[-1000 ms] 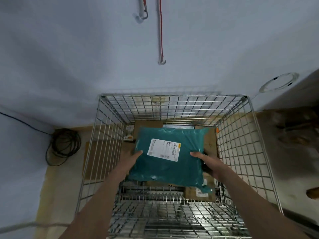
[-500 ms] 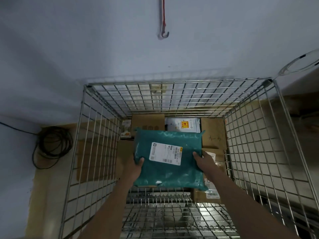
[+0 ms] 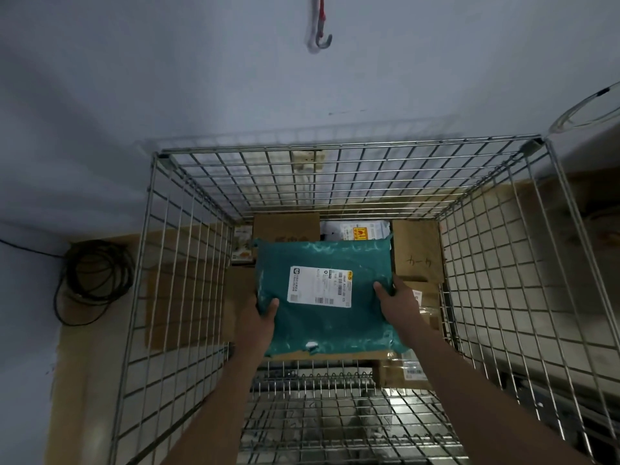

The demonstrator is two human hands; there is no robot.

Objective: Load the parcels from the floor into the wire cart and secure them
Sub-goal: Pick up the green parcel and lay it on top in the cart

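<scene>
A teal plastic parcel (image 3: pixel 322 327) with a white shipping label lies flat inside the wire cart (image 3: pixel 188 250), on top of other parcels. My left hand (image 3: pixel 260 317) grips its left edge, thumb on top. My right hand (image 3: pixel 397 298) grips its right edge, thumb over the rim. Both forearms reach down into the cart from the near side. Brown cardboard boxes (image 3: pixel 416 250) and a white labelled parcel (image 3: pixel 364 231) sit beneath and behind it on the cart's floor.
A bungee cord hook (image 3: pixel 322 40) hangs on the wall above the cart. A coil of black cable (image 3: pixel 92 280) lies on the floor at the left. A wire hoop (image 3: pixel 585 109) shows at the right. Flat cardboard leans outside the cart's left wall.
Both hands have carried the teal parcel lower and farther into the cart, onto the boxes. The view has moved closer and tilted down over the cart.
</scene>
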